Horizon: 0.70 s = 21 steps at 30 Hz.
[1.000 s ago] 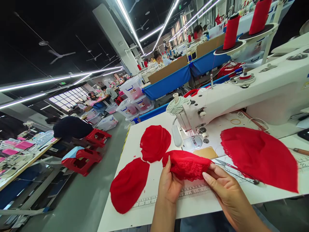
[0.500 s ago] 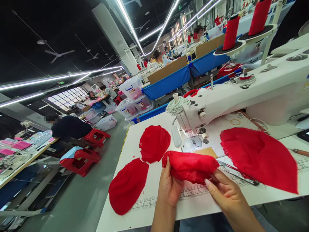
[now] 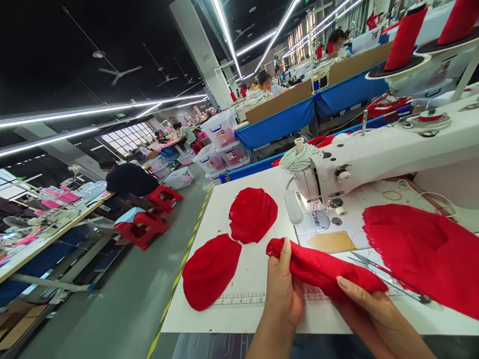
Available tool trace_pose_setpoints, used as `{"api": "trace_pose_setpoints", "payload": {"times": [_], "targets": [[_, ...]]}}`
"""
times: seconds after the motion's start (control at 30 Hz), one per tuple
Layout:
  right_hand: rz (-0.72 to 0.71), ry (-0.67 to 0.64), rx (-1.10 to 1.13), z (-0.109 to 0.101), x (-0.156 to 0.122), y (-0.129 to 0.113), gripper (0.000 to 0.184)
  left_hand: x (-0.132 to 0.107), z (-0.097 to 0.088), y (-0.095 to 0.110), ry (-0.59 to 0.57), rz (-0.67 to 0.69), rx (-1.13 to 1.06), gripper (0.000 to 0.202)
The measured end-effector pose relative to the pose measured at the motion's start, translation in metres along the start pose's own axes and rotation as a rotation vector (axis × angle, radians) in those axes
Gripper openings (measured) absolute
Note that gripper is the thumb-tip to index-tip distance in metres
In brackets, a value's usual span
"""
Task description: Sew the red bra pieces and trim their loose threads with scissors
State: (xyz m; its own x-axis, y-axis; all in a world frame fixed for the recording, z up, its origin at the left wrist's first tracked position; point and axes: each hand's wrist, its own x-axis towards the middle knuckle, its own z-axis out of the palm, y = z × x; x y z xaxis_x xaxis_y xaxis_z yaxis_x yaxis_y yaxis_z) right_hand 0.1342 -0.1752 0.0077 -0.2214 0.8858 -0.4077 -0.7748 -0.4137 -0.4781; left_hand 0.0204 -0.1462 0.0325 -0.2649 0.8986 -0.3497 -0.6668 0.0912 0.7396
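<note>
My left hand (image 3: 283, 291) pinches the left end of a red lace fabric piece (image 3: 322, 267), thumb on top. My right hand (image 3: 368, 309) grips the same piece at its right end, fingers curled under it. The piece is stretched between both hands just above the white table (image 3: 232, 319), over a printed ruler strip. The white sewing machine (image 3: 374, 159) stands right behind it, its needle area a short way beyond my hands.
Two stacks of red fabric pieces (image 3: 252, 214) (image 3: 210, 270) lie at the left of the table, a larger red pile (image 3: 426, 257) at the right. Scissors (image 3: 377, 269) lie by my right hand. Red thread cones (image 3: 406, 32) stand above. Other people work at distant benches.
The view has shifted to the right and down. Both hands have pulled the red lace piece longer and flatter, and nearer the table's front edge.
</note>
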Motion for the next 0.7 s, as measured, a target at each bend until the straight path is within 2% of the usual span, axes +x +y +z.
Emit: {"api": "trace_pose_setpoints", "payload": {"times": [0.23,0.43,0.63,0.7], "targets": [[0.009,-0.002,-0.167,0.0,0.003,-0.003,0.054,-0.003,0.008,-0.009,-0.01,0.03,0.06,0.037],[-0.013,-0.009,-0.107,-0.007,0.01,0.001,0.057,0.001,0.01,-0.01,-0.008,0.07,0.05,0.04],[0.175,0.066,-0.015,-0.003,0.007,0.001,0.065,-0.001,0.008,-0.015,-0.02,0.086,0.166,0.032],[0.19,0.086,0.025,0.0,0.009,0.0,0.064,-0.002,0.008,-0.015,-0.045,0.091,0.171,0.029]]}}
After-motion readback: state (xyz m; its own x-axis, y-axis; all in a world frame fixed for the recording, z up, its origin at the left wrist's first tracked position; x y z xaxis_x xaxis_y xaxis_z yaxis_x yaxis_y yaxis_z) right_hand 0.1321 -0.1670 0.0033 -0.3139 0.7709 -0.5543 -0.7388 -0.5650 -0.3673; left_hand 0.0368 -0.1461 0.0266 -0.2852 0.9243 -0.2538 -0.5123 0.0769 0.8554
